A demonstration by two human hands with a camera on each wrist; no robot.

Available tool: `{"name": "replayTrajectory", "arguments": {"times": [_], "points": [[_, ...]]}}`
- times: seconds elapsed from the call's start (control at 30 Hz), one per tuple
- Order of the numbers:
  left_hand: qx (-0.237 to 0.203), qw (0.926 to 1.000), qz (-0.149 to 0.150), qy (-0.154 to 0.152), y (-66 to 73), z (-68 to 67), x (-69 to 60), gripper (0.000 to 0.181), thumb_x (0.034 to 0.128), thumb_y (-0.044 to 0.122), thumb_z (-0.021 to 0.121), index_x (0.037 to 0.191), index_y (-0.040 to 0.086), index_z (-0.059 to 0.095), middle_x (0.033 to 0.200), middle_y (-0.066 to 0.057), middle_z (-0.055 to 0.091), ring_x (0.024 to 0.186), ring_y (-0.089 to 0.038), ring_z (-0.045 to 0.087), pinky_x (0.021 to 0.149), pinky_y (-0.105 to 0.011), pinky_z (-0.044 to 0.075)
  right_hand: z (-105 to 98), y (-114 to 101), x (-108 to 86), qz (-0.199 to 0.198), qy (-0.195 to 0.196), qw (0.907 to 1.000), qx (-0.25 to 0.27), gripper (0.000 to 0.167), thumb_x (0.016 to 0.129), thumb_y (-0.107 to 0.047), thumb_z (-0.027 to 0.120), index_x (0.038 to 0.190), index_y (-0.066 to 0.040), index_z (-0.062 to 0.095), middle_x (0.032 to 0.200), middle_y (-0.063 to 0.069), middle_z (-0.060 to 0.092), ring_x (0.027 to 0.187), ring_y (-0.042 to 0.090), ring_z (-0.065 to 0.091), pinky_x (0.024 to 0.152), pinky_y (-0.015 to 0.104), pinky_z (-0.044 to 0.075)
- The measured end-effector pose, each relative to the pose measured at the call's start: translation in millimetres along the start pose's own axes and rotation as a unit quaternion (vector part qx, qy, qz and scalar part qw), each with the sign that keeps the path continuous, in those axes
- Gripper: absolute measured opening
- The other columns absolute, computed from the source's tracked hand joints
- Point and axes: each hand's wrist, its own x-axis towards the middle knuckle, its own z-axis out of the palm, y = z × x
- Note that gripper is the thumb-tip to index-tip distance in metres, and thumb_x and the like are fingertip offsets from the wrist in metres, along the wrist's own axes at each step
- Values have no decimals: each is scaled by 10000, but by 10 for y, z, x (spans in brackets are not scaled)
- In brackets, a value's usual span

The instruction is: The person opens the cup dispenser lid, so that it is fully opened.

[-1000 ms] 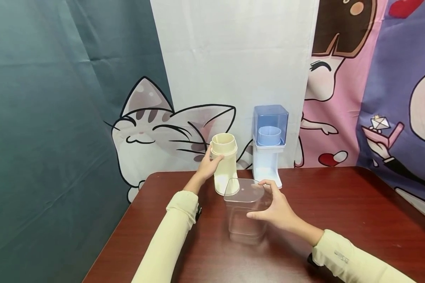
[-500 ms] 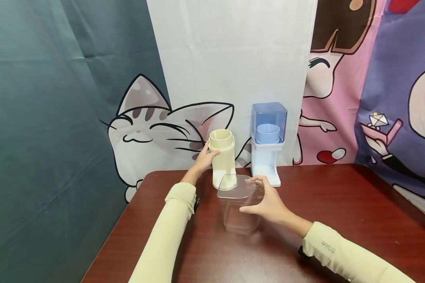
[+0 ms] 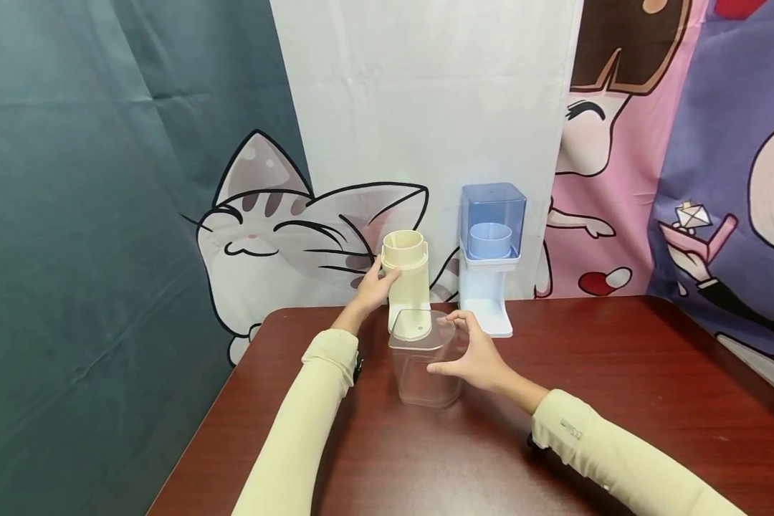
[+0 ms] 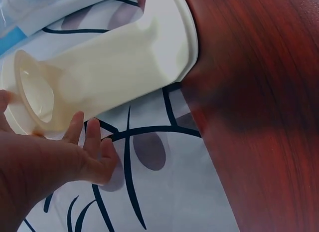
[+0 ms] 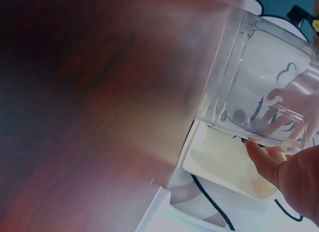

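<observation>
My left hand [image 3: 374, 289] grips the upper part of a cream-coloured dispenser stand [image 3: 411, 287], with the thumb on its front. The stand is upright at the back of the table, its round collar [image 4: 37, 92] uncovered on top. In front of it, my right hand [image 3: 477, 356] holds a clear plastic container [image 3: 426, 380] by its right side, thumb and fingers apart around the wall. The container's flat closed face points up. Through its clear wall in the right wrist view, fingers [image 5: 261, 162] show at the lower side. Whether its bottom edge touches the table cannot be told.
To the right of the cream stand is a white-and-blue dispenser [image 3: 486, 287] with a blue transparent cover [image 3: 493, 204]. Both stand on a dark red wooden table [image 3: 574, 373], near its back edge. A printed cartoon curtain [image 3: 426, 107] hangs behind.
My right hand has carried the clear container left and away from me, closer to the cream stand. The left hand keeps its grip on the stand.
</observation>
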Motion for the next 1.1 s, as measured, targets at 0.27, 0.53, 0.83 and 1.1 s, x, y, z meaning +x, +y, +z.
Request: {"name": "replayTrajectory", "arguments": {"times": [0.27,0.53,0.83,1.1], "points": [[319,9995,-28,74,-68,-49,-18,766,1003,468,503,1602,155,141,1612,-131,257,1437,-362,305,1153,-502,261,94,424,211,302,-111,9995,21,1007,648,-160,942,1424,-53,310,1394,176,543,1220,311,565,863,391,526],[395,9990,102,179,-113,-96,-124,769,1017,474,472,1601,131,109,1508,-222,388,1369,-346,401,1112,-500,328,127,557,311,507,-324,9981,-152,1007,683,-232,926,1467,-62,318,1455,176,493,1333,324,468,986,490,456],[339,9965,629,426,78,-75,-443,711,1021,416,486,1602,189,145,1497,-186,422,1337,-339,414,1106,-575,272,121,475,373,487,-472,9975,-217,975,728,-156,892,1507,-15,322,1467,252,450,1306,401,488,1050,574,380],[-266,9894,1411,224,385,-5,-850,792,987,267,575,1601,142,92,1488,-227,420,1338,-397,384,1098,-586,293,140,545,425,499,-350,9980,-173,977,751,-140,874,1521,6,290,1470,239,450,1317,383,475,975,550,459]]}}
